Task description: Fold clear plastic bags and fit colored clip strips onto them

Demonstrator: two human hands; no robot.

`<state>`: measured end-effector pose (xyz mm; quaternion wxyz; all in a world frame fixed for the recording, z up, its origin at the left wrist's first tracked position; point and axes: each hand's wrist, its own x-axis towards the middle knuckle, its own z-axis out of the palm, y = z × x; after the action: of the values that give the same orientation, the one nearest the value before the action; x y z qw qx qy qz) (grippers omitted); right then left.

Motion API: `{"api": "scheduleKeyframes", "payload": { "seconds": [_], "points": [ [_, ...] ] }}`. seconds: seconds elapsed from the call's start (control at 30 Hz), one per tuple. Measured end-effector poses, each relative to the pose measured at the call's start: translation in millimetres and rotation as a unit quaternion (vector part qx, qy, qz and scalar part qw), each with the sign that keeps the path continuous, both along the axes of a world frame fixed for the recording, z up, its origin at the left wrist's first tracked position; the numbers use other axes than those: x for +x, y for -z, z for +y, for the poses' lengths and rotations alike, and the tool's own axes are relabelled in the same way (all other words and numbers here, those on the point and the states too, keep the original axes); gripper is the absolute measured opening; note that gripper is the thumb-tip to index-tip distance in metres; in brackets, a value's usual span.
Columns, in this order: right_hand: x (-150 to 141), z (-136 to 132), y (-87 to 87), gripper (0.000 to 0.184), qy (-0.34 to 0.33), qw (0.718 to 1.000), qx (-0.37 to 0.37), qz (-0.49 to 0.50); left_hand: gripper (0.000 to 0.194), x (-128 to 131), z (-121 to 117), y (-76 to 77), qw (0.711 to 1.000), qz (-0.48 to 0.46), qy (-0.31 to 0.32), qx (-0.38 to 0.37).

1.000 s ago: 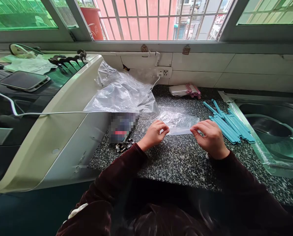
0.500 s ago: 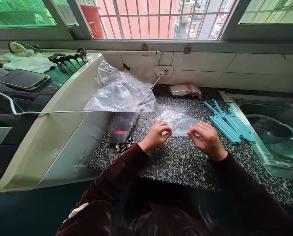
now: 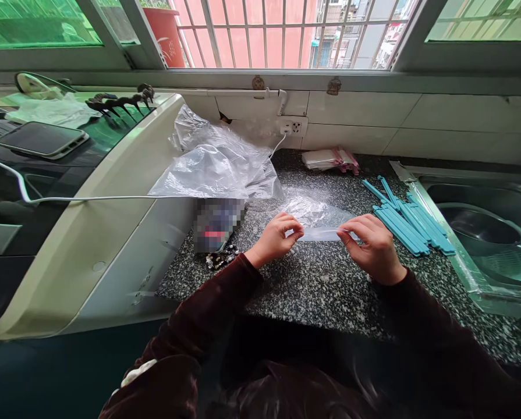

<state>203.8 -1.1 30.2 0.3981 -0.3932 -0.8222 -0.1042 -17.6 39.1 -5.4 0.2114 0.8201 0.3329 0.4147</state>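
A clear plastic bag (image 3: 316,216) lies over the speckled counter (image 3: 312,285) in front of me, its near edge stretched between my hands. My left hand (image 3: 280,237) pinches that edge at its left end between thumb and fingers. At the right end my right hand (image 3: 369,244) grips the same edge in a pinch. Beyond my right hand rests a loose pile of light-blue plastic strips (image 3: 406,218). Behind and left of the bag a larger crumpled sheet of clear plastic (image 3: 216,169) is heaped.
On the right is a metal sink (image 3: 452,189) with a pan inside. A packet with pink edges (image 3: 330,159) lies near the tiled wall. A white cable (image 3: 94,199) crosses the pale appliance (image 3: 124,233) on the left, which carries a phone (image 3: 42,139) and a black claw clip (image 3: 120,103).
My right hand has shifted slightly right along the bag's edge. The near edge now shows as a wider flattened band between my hands. My left hand has barely moved.
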Motion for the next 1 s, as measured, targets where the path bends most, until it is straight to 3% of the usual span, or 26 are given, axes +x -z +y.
{"api": "scheduleKeyframes", "payload": {
  "seconds": [0.43,1.0],
  "points": [
    [-3,-1,-1.3,0.008,-0.002,1.000,0.006,0.018,0.002,2,-2,-1.3,1.000,0.010,-0.006,-0.016],
    [9,6,-1.2,0.009,0.031,0.998,0.017,0.050,0.011,-10,5,-4.9,0.998,0.043,-0.048,-0.024]
  ]
}}
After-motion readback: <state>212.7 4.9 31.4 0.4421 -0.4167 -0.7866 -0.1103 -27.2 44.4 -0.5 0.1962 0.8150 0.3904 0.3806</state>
